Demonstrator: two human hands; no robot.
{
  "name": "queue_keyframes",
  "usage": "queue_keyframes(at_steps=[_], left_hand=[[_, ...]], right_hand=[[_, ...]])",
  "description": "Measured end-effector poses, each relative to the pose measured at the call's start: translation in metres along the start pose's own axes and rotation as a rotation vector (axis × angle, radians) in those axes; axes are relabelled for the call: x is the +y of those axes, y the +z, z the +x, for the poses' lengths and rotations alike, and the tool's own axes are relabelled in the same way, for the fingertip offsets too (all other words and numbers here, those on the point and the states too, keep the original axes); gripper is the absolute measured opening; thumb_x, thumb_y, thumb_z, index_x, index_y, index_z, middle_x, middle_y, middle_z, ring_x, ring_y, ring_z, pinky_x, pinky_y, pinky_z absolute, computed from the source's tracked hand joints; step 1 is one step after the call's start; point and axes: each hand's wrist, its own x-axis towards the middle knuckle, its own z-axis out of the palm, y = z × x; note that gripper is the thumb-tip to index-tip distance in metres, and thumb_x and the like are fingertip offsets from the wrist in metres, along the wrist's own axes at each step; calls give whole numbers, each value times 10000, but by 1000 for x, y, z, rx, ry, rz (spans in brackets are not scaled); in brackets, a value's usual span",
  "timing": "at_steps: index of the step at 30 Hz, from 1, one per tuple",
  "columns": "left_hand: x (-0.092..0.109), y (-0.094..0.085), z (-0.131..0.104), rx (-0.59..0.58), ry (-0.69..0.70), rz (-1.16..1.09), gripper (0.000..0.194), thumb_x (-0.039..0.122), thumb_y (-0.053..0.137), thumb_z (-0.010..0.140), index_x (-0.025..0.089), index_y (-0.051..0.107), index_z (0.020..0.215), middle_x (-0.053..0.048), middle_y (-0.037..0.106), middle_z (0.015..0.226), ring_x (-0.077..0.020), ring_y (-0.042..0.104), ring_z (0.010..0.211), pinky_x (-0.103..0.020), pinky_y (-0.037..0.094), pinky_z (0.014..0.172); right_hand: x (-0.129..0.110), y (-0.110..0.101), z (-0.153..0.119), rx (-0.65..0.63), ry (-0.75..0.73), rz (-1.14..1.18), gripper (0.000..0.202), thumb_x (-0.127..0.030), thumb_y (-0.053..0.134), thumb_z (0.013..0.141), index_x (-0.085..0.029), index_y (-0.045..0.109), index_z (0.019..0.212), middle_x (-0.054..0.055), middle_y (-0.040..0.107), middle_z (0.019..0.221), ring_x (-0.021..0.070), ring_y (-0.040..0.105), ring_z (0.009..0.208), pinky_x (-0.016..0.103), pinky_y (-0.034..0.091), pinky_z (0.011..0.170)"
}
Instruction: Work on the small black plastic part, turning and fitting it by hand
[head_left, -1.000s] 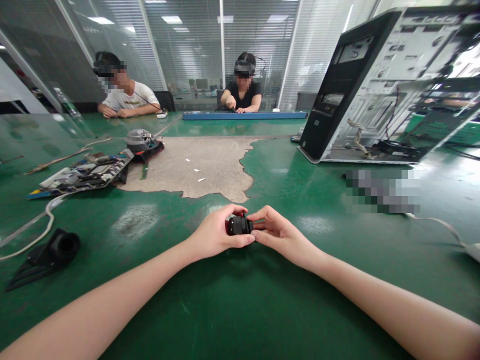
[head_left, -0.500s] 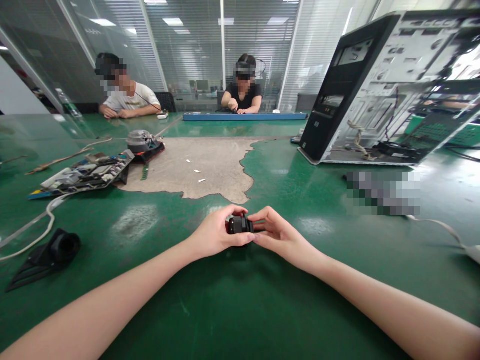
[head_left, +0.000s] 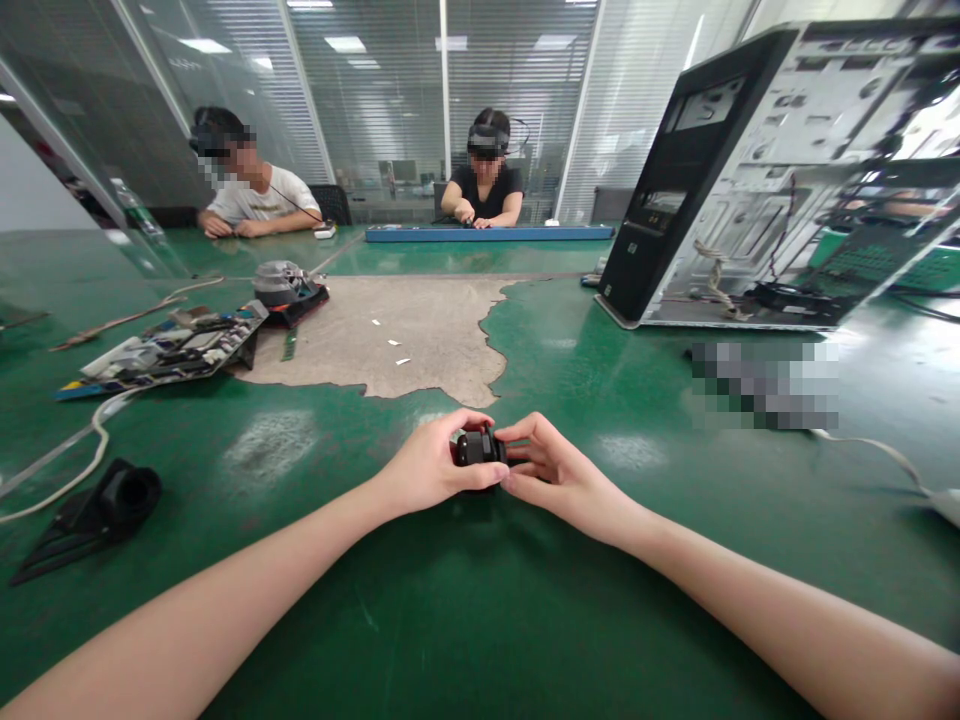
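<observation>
In the middle of the near table, a small black fitting (head_left: pixel 472 449) with a rounded left end and flat-sided body is held just above the green surface; it looks like a cable gland. My left hand (head_left: pixel 421 466) is closed round it, thumb in front and index finger behind. From the right, my right hand (head_left: pixel 556 468) pinches the wider flange end with its fingertips. The fingers hide part of the fitting, including its right face.
An open computer case (head_left: pixel 697 190) stands at the back right. Farther left lie a circuit board (head_left: pixel 172 350), a cooling fan (head_left: pixel 281 285) and a black part with a round opening (head_left: pixel 135 492). A blue bar (head_left: pixel 487 234) crosses the far side, where two people sit.
My right fingertips have shifted very slightly at the fitting's flange end. My left hand keeps the same grip, and the fitting stays in place.
</observation>
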Motion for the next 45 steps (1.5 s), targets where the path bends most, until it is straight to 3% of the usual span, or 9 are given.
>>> queue_keyframes(at_steps=[4, 10, 15, 22, 29, 40, 45], left_hand=[[1, 0, 0, 5, -10, -11, 502, 420, 630, 658, 178, 486, 1073, -48, 574, 981, -191, 560, 831, -287, 456, 700], [2, 0, 0, 8, -4, -20, 489, 418, 630, 658, 177, 498, 1061, -45, 587, 954, -192, 564, 824, -294, 459, 708], [1, 1, 0, 9, -4, -16, 484, 402, 631, 660, 184, 490, 1068, -43, 580, 983, -192, 563, 837, -294, 455, 715], [1, 0, 1, 29, -5, 7, 496, 420, 631, 653, 180, 502, 1068, -51, 586, 985, -202, 564, 852, -305, 454, 728], [2, 0, 1, 15, -6, -4, 469, 414, 624, 664, 181, 501, 1053, -43, 598, 959, -195, 572, 836, -292, 457, 720], [2, 1, 0, 19, -10, 20, 487, 420, 626, 664, 178, 491, 1065, -52, 584, 995, -200, 565, 858, -291, 451, 725], [2, 0, 1, 16, -7, 12, 476, 419, 622, 669, 180, 494, 1060, -47, 590, 976, -196, 566, 853, -292, 449, 733]], right_hand=[[0, 1, 2, 13, -8, 10, 215, -286, 523, 800, -225, 420, 979, 34, 532, 1036, 148, 559, 961, 341, 459, 846], [0, 2, 3, 18, -17, -46, 307, -278, 518, 802, -224, 419, 1087, 55, 534, 1044, 169, 544, 984, 360, 453, 863], [1, 0, 1, 4, -30, -23, 296, -223, 568, 761, -229, 422, 1018, 46, 506, 1094, 161, 534, 1009, 343, 458, 852], [0, 2, 2, 38, -13, -32, 230, -304, 527, 797, -231, 433, 994, 34, 534, 1047, 152, 555, 964, 324, 470, 819], [0, 2, 3, 14, -21, -68, 331, -275, 503, 812, -235, 406, 1127, 53, 537, 1068, 167, 535, 1010, 352, 453, 873], [1, 2, 2, 31, -13, -1, 224, -308, 528, 798, -231, 427, 982, 32, 549, 1028, 152, 563, 954, 324, 469, 813], [0, 2, 4, 24, -21, -51, 287, -266, 503, 814, -226, 414, 1084, 51, 519, 1074, 160, 533, 1003, 329, 454, 853]])
